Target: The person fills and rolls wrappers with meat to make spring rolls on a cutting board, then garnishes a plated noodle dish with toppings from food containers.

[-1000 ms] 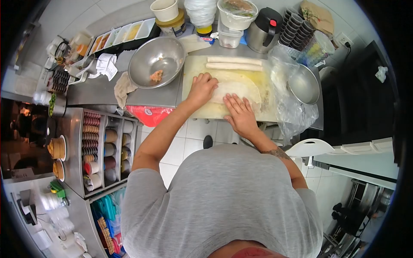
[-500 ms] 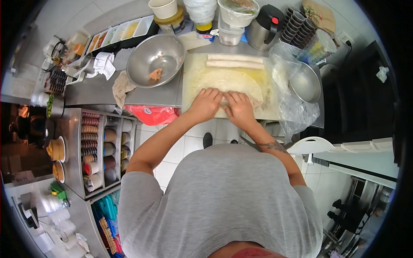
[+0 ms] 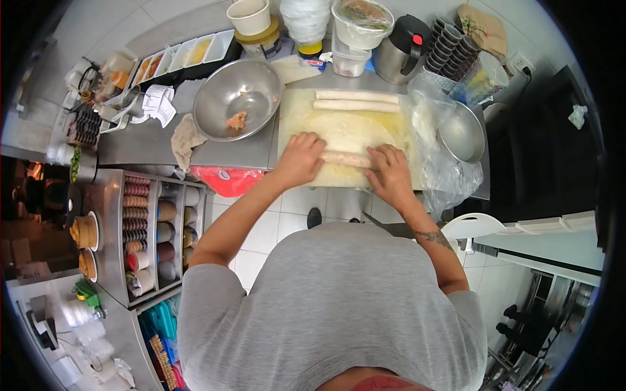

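Note:
A pale round wrapper sheet (image 3: 355, 131) lies on the yellowish cutting board (image 3: 290, 120). Its near edge is rolled around a pinkish filling, forming a partly made roll (image 3: 345, 159). My left hand (image 3: 302, 159) has its fingers curled over the left end of this roll. At the right end, my right hand (image 3: 392, 171) grips it with the fingers on top and the thumb at the near side. Two long pale rolls (image 3: 357, 105) lie side by side at the board's far edge. A steel bowl (image 3: 215, 107) to the left holds a little orange-pink filling (image 3: 237, 120).
Clear plastic bags (image 3: 430, 150) and a metal bowl (image 3: 462, 133) sit right of the board. Behind it stand stacked tubs (image 3: 352, 62) and a steel jug (image 3: 399, 49). A cloth (image 3: 186, 140) lies at the left, above a red bag (image 3: 228, 181) at the counter's edge.
My hands have moved apart from the middle of the wrapper to its two ends. The rolled near edge with filling now shows between them.

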The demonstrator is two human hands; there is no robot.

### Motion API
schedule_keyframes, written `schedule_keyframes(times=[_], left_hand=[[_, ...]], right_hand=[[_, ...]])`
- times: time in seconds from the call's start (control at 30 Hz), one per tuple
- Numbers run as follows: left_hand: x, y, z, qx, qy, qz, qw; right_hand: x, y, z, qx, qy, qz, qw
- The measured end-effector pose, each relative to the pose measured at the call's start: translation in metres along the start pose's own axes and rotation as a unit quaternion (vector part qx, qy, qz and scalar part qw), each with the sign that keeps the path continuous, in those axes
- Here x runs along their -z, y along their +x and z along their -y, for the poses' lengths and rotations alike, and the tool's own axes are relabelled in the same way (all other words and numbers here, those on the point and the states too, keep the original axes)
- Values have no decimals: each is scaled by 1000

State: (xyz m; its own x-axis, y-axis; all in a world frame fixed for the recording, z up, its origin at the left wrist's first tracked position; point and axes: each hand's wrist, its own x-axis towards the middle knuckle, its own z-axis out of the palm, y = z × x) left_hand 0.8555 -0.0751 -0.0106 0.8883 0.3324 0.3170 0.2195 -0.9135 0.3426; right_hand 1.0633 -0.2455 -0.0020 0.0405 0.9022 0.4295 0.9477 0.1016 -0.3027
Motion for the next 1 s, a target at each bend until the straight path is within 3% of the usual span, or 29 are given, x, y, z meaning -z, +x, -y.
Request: schedule_keyframes(times=[0.27, 0.47, 0.57, 0.7, 0.8, 0.9, 1.0], left_hand=[[-23, 13, -10, -65, -11, 35, 997], [-31, 17, -16, -62, -32, 14, 997], [-22, 11, -7, -49, -18, 46, 998], [-9, -8, 8, -24, 8, 17, 1000], [3, -5, 4, -24, 5, 21, 999], [0, 0, 3, -12, -16, 14, 1000], [-6, -5, 7, -18, -18, 34, 999]], right_hand=[[-38, 22, 22, -15, 44, 49, 998], [-37, 15, 15, 0, 59, 23, 998], [-24, 7, 8, -29, 66, 34, 997], [-5, -15, -8, -62, 99, 51, 992], [5, -10, -6, -13, 7, 79, 997], [2, -2, -3, 0, 15, 14, 1000], [-6, -7, -1, -43, 92, 66, 993]])
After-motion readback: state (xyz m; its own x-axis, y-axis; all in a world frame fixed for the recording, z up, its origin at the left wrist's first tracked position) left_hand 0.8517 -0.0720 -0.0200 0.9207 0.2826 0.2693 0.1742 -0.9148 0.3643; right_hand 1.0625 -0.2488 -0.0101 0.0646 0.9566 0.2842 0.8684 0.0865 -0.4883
